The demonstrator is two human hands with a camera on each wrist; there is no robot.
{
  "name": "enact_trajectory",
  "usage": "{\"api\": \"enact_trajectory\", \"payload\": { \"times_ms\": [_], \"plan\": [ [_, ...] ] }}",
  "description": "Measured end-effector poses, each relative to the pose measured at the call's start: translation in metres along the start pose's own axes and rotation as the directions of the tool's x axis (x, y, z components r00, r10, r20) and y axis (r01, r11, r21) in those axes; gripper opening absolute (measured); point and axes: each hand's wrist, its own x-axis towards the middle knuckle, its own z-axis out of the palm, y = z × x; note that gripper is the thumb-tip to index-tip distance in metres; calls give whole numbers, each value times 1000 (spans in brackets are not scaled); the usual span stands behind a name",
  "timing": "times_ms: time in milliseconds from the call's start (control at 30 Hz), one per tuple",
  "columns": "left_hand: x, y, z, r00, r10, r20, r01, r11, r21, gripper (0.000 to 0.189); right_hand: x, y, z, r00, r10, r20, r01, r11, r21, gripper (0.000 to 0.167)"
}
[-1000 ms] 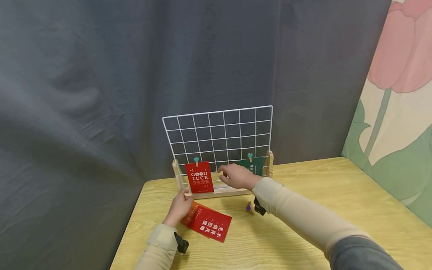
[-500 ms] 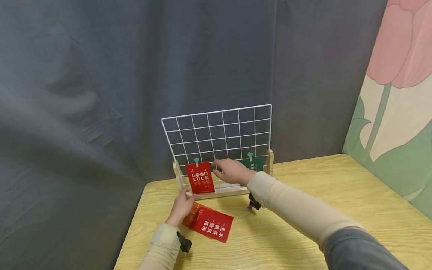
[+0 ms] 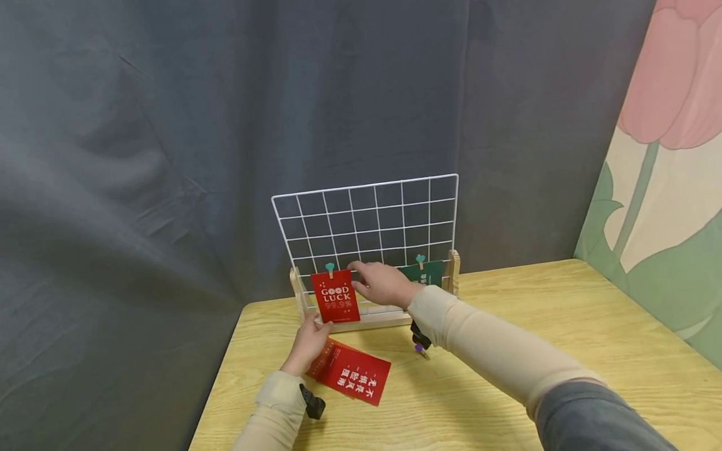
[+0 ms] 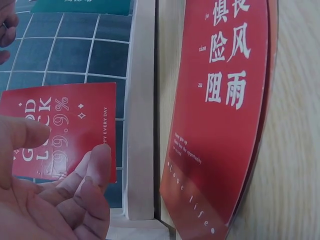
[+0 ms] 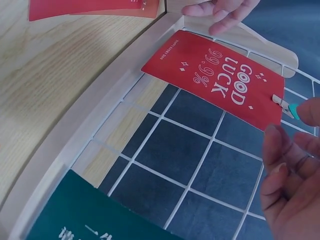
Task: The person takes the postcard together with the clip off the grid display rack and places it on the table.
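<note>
A red "GOOD LUCK" card (image 3: 335, 297) hangs on a white wire grid (image 3: 365, 186) from a small wooden clip (image 5: 280, 102) with a teal end. My right hand (image 3: 383, 285) is at the card's upper right corner, fingers loosely bent. In the right wrist view, its fingertips lie close to the card edge and the clip; contact is hard to tell. Around the card's lower left corner is my left hand (image 3: 307, 344), fingers relaxed and gripping nothing visible. Loose red and orange cards (image 3: 352, 376) lie on the table just right of that hand.
A dark green card (image 3: 429, 274) hangs by a teal-topped clip (image 3: 420, 260) at the grid's right, partly behind my right hand. A small purple-topped clip (image 3: 420, 349) lies below my right wrist. The grid stands in a wooden base (image 3: 375, 322) before a dark curtain (image 3: 361, 94).
My right hand has moved left, from between the two hung cards to the red card's upper right corner. My left hand has shifted slightly right along the card's lower edge.
</note>
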Motion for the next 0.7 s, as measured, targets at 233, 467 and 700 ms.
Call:
{"api": "enact_trajectory", "payload": {
  "times_ms": [233, 467, 700],
  "plan": [
    [2, 0, -1, 1000, -19, 7, 19, 1000, -10, 61, 4, -3, 3, 1000, -5, -7, 5, 1000, -6, 43],
    [9, 1, -6, 1000, -11, 20, 11, 1000, -18, 61, 10, -4, 2, 999, -29, -18, 29, 999, -24, 43],
    [12, 3, -7, 999, -16, 27, 18, 999, -41, 63, 19, -5, 7, 1000, -23, 8, 23, 999, -35, 47]
  ]
}}
